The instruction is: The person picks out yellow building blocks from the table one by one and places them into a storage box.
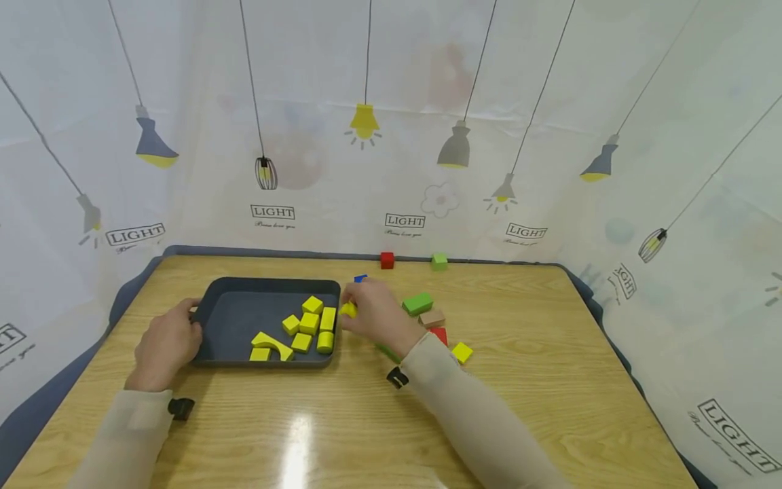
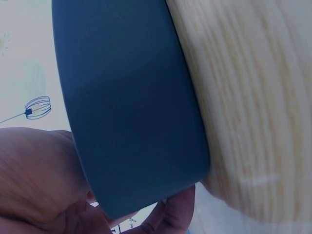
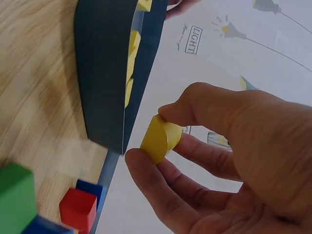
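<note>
A dark grey tray (image 1: 235,326) stands on the table with several yellow blocks (image 1: 309,322) in its right half, among them an arch and a cylinder. My left hand (image 1: 169,343) grips the tray's left end; in the left wrist view, fingers reach under the grey wall (image 2: 131,107). Just beside the tray's right rim, my right hand (image 1: 379,316) pinches a yellow block with a rounded side (image 3: 161,139) between thumb and fingers. In the right wrist view, this block is apart from the tray's wall (image 3: 105,78).
Right of the tray lie a green block (image 1: 418,303), a tan block (image 1: 432,318), a red block (image 1: 438,334) and a yellow block (image 1: 462,352). Farther back are a blue block (image 1: 360,278), a red cube (image 1: 387,261) and a light green cube (image 1: 439,261). A printed curtain surrounds the table.
</note>
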Motion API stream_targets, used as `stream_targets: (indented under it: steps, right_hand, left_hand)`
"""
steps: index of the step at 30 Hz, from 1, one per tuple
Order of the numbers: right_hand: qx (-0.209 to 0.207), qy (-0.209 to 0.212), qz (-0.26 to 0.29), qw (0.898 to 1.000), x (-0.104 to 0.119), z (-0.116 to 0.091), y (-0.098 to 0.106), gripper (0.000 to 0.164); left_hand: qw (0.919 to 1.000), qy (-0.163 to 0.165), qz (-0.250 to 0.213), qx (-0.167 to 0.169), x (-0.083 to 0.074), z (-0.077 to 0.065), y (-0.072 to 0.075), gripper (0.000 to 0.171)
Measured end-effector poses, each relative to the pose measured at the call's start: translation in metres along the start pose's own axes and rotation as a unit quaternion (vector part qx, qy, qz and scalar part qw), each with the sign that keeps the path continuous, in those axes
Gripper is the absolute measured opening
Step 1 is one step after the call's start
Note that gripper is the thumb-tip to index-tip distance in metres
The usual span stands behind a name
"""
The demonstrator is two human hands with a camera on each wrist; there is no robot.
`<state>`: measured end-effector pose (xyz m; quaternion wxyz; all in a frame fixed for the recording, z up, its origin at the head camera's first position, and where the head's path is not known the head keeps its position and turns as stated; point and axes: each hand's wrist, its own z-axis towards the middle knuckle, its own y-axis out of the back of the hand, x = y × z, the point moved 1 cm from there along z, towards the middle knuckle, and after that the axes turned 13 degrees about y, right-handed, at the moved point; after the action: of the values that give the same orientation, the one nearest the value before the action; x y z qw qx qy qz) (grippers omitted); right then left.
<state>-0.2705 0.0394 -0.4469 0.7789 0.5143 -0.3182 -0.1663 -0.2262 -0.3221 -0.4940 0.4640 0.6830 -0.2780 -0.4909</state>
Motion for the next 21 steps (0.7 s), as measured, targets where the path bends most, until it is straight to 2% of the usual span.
stream_targets:
  steps: [17,21]
  right_hand:
    - [0.042,0.056,0.015,0.997,0.053,0.052,-0.033,0.025]
    - [0.054,0.073,0.004,0.996,0.065,0.063,-0.039,0.028]
  left_hand:
    - [1.0,0.0,0.002,-0.002,-0.002,-0.001,0.001,0.051]
    - [1.0,-0.003,0.004,-0.004,-0.001,-0.001,0.001,0.051]
